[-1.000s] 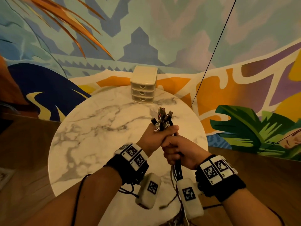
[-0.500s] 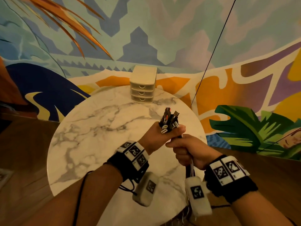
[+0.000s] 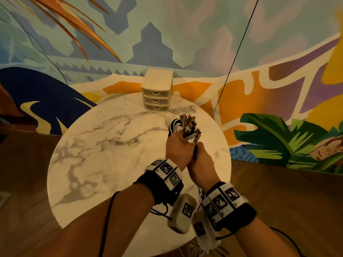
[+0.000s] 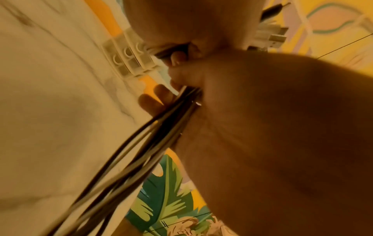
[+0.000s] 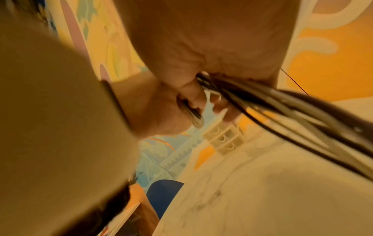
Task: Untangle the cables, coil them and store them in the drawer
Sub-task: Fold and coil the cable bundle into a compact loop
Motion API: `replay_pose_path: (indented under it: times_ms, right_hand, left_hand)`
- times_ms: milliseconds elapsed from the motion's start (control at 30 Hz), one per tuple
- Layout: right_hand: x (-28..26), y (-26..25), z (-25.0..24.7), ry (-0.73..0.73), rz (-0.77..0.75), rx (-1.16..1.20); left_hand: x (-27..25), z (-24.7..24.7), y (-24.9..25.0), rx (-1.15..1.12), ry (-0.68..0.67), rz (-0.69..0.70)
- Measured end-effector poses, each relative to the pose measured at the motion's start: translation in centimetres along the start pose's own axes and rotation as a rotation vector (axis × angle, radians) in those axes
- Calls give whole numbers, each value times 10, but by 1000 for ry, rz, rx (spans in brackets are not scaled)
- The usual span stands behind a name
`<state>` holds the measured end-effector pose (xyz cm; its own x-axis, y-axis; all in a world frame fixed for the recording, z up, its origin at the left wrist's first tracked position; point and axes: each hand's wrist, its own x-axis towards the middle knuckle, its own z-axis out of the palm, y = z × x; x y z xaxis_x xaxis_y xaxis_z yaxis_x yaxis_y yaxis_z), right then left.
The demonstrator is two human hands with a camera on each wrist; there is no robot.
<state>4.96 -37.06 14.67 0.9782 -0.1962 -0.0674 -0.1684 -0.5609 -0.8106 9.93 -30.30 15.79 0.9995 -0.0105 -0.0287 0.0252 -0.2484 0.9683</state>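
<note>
A bundle of black and white cables stands up from my two hands above the round marble table, its metal plugs fanned out at the top. My left hand grips the bundle just under the plugs. My right hand grips the same cables directly below and beside it. The loose cable lengths hang down past my wrists toward the table's near edge. The dark strands run out of my right fist. A small cream three-drawer unit stands at the table's far edge, all drawers shut.
A painted mural wall rises right behind the table and the drawer unit. A thin black line runs diagonally down the wall at the right. Wooden floor surrounds the table on both sides.
Both hands have shifted right and away from me, closer together, carrying the cable bundle nearer the drawer unit. A loop of white cable now shows beside the plugs.
</note>
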Motion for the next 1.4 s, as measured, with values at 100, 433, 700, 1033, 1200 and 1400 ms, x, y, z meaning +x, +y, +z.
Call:
replay_pose_path:
  times_ms: [100,433,700,1033,1200,1400]
  right_hand:
    - [4,-1,-4,66,-17,-66]
    - [22,-9,-56,-554,384,585]
    - [14,-18,-36,-682,386,655]
    - [7,-32,-14,-374,243,207]
    - [5,-40,-11,-422,172,230]
    - [2,-21,-4,-601,204,124]
  left_hand:
    - [-3,6,5,-38,19,7]
    - [-6,-35,5,-69,-431,101]
    - [-1,-33,11,-170,-412,1]
    - [6,-32,15,-251,-253,-32]
    - [6,-39,11,-452,-267,-196]
    - [7,-58,23,-816,-424,-106]
